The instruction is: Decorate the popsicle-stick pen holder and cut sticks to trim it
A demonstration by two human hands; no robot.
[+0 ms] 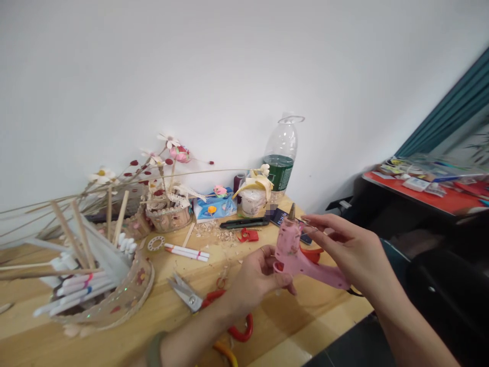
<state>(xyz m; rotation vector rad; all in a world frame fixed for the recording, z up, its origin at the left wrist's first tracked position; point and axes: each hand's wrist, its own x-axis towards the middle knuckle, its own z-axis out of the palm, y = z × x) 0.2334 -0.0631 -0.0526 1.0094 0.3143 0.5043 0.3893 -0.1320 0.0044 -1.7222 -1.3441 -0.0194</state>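
Items about my hands: scissors with red handles [191, 299] lie open partly beneath my left forearm, which hides part of them; an orange-yellow handle [226, 354] shows below. Past my left hand: a small red piece [248, 235], pale wood shavings [219, 233], a black utility knife [244, 223]. A dark phone [280, 218] lies behind the nozzle, partly covered by the gun; a red-orange item is close behind the gun, mostly hidden. Further back: blue packet [216, 205], white pot with a yellow flower [252, 200], clear bottle with green label [281, 165]. Left side: curved wooden holder [130, 300] with sticks and white pens, small wooden basket [168, 216], dried flowers [168, 140].

Pink plastic glue gun [288, 242]: raised above the counter, between my hands. Metal nozzle points up; body near upright, handle running rightward and slightly down under my right hand.

Left hand [257, 278]: clenched on the gun's lower end, thumb and fingers around it. Right hand [349, 247]: fingertips beside the nozzle end, near a thin wire; cannot tell whether they pinch it.

Surface: light wood counter [164, 318], grain visible. Room: pale plain wall [214, 76] behind; red-topped table [416, 193] with plastic packets and a teal curtain [451, 112] to the right.
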